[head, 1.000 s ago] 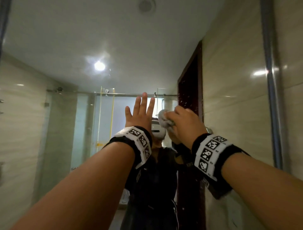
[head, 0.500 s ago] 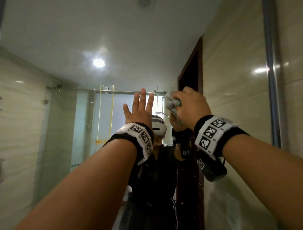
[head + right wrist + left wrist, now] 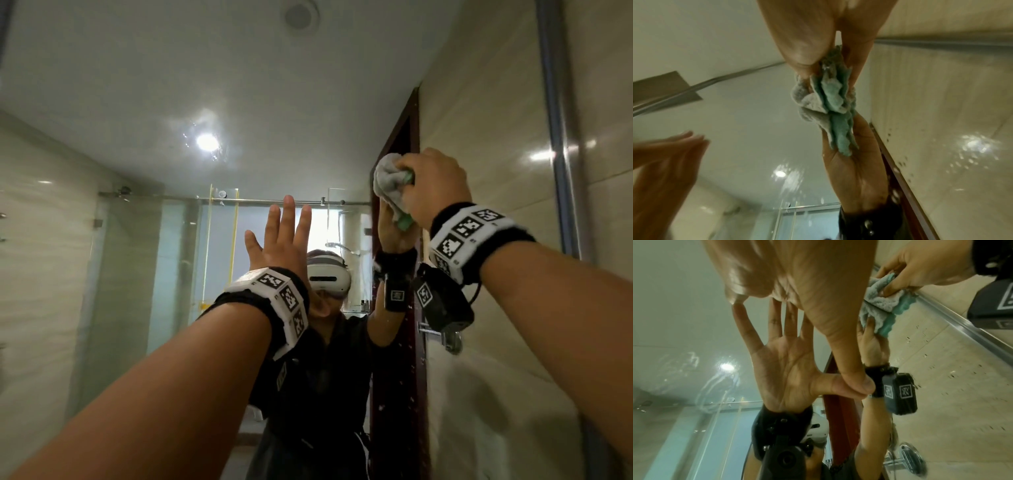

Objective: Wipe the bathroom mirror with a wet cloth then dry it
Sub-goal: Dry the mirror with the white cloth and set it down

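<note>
The bathroom mirror (image 3: 137,240) fills most of the head view and reflects me. My left hand (image 3: 281,236) lies flat against the glass with straight, spread fingers; the left wrist view shows its palm (image 3: 797,272) meeting its own reflection. Up and to the right of it, my right hand (image 3: 431,185) grips a bunched grey and green cloth (image 3: 388,181) and presses it on the glass. In the right wrist view the cloth (image 3: 830,97) is squeezed between my fingers (image 3: 803,40) and touches its reflection. Water drops speckle the glass near the cloth.
A metal frame strip (image 3: 558,137) borders the mirror on the right, with beige wall tiles (image 3: 609,205) beyond. The glass reflects a dark red door, a shower screen and a ceiling light. A chrome fitting (image 3: 445,337) shows below my right wrist.
My right hand has carried the cloth up and to the right across the glass. The left hand has stayed flat on the mirror, with my view tilted slightly upward.
</note>
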`<state>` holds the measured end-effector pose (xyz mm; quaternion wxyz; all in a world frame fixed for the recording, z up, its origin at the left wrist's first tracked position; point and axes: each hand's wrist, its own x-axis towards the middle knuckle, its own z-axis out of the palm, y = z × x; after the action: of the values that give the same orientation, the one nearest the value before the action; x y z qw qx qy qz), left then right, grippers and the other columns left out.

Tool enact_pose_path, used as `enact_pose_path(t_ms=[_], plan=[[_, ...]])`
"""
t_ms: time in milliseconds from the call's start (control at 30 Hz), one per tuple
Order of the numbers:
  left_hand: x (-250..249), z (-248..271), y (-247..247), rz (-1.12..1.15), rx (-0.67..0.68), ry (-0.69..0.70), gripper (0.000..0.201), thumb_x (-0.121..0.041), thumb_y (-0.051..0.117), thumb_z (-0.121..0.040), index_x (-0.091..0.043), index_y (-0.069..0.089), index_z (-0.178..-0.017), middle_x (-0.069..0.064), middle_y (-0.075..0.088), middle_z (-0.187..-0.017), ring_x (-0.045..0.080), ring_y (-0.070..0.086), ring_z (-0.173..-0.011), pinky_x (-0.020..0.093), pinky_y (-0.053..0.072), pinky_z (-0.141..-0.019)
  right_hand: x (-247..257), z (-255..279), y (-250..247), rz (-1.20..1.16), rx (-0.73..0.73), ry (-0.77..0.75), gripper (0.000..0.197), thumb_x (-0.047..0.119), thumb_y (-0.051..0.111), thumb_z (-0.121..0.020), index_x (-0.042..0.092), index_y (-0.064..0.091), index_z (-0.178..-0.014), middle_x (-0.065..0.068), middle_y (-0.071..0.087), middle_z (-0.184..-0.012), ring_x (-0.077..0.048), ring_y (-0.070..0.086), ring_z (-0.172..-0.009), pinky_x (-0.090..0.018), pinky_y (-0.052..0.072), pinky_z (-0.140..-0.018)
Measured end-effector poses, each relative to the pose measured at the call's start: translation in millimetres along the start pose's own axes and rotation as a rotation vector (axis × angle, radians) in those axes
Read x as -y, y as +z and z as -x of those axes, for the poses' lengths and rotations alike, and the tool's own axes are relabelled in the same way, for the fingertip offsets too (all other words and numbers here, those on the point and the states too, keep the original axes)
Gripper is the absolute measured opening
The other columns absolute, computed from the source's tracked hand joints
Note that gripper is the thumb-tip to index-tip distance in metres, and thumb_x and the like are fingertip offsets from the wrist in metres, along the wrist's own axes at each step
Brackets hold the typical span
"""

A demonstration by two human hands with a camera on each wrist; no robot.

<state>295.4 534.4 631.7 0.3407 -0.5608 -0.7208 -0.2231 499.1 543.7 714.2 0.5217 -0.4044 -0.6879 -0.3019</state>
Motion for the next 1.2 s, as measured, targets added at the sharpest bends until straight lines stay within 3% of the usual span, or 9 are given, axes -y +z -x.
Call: enact_pose_path(t_ms=[167,267,433,533,667,833,933,1067,1200], plan=[[-1,3,-4,0.014,0.010,0.002,0.159,-0.072,0.080,-0.040,-0.022,-0.033,-0.141,0.005,-0.039,-0.148,0.026,-0.027,-0.141,0.059,0.004,-0.112,9,42,29,-0.030,-0.027,-0.088,0.037,0.011,0.056,-0.086,0.023,0.056,-0.121,-0.004,0.051,-0.108,-0.024,0.051,-0.095,-0.029,0.044,-0.083],[-2,5,-5,0.027,-0.004,-0.002,0.152,-0.068,0.080,-0.050,-0.021,-0.033,-0.141,0.004,-0.039,-0.148,0.025,-0.027,-0.141,0.059,0.006,-0.113,8,82,37,-0.061,0.081,-0.184,0.041,0.011,0.057,-0.086,0.025,0.054,-0.124,0.003,0.051,-0.112,-0.018,0.048,-0.102,-0.023,0.037,-0.089],[-2,6,-7,0.030,0.026,-0.012,0.156,-0.067,0.082,-0.046,-0.022,-0.033,-0.141,0.004,-0.039,-0.148,0.026,-0.027,-0.141,0.059,0.006,-0.114,-3,95,33,-0.028,0.199,-0.375,0.040,0.015,0.060,-0.087,0.024,0.055,-0.126,0.001,0.055,-0.108,-0.013,0.044,-0.089,-0.029,0.047,-0.083],[-3,8,-9,0.045,0.015,-0.010,0.156,-0.067,0.082,-0.044,-0.023,-0.029,-0.143,0.003,-0.036,-0.150,0.024,-0.025,-0.142,0.058,0.006,-0.114,-17,49,17,-0.029,0.034,-0.148,0.036,0.015,0.054,-0.089,0.026,0.053,-0.124,0.003,0.048,-0.101,-0.015,0.045,-0.091,-0.025,0.040,-0.084],[-2,10,-11,0.052,0.017,-0.010,0.156,-0.066,0.083,-0.043,-0.024,-0.029,-0.144,0.002,-0.037,-0.149,0.024,-0.026,-0.141,0.058,0.005,-0.114,-42,12,2,-0.029,-0.086,0.084,0.035,0.016,0.054,-0.089,0.021,0.057,-0.123,-0.013,0.052,-0.108,-0.032,0.053,-0.099,-0.025,0.032,-0.074],[-2,9,-11,0.080,0.037,-0.002,0.160,-0.069,0.082,-0.038,-0.023,-0.031,-0.142,0.002,-0.038,-0.149,0.025,-0.029,-0.140,0.060,0.001,-0.114,-28,61,22,-0.114,-0.084,0.024,0.037,0.016,0.056,-0.089,0.021,0.055,-0.126,-0.001,0.048,-0.100,-0.018,0.049,-0.089,-0.022,0.038,-0.079],[-2,10,-11,0.069,0.027,-0.007,0.162,-0.070,0.082,-0.037,-0.023,-0.032,-0.142,0.002,-0.039,-0.149,0.026,-0.029,-0.140,0.060,0.000,-0.113,-2,113,44,-0.094,0.027,-0.075,0.043,0.015,0.059,-0.087,0.024,0.051,-0.129,0.003,0.051,-0.110,-0.011,0.046,-0.093,-0.021,0.039,-0.086],[-2,10,-9,0.077,0.030,-0.009,0.161,-0.071,0.081,-0.039,-0.022,-0.034,-0.140,0.003,-0.038,-0.149,0.026,-0.029,-0.140,0.059,-0.002,-0.113,20,158,59,-0.159,0.197,-0.307,0.057,0.004,0.077,-0.065,0.021,0.061,-0.117,-0.002,0.059,-0.100,-0.022,0.055,-0.081,-0.035,0.055,-0.064],[-3,11,-9,0.085,0.022,-0.006,0.161,-0.068,0.083,-0.038,-0.023,-0.032,-0.141,0.002,-0.037,-0.149,0.026,-0.028,-0.140,0.059,-0.003,-0.113,5,121,45,-0.049,0.181,-0.267,0.044,0.013,0.063,-0.085,0.025,0.053,-0.126,-0.002,0.054,-0.112,-0.022,0.053,-0.095,-0.027,0.046,-0.081]])
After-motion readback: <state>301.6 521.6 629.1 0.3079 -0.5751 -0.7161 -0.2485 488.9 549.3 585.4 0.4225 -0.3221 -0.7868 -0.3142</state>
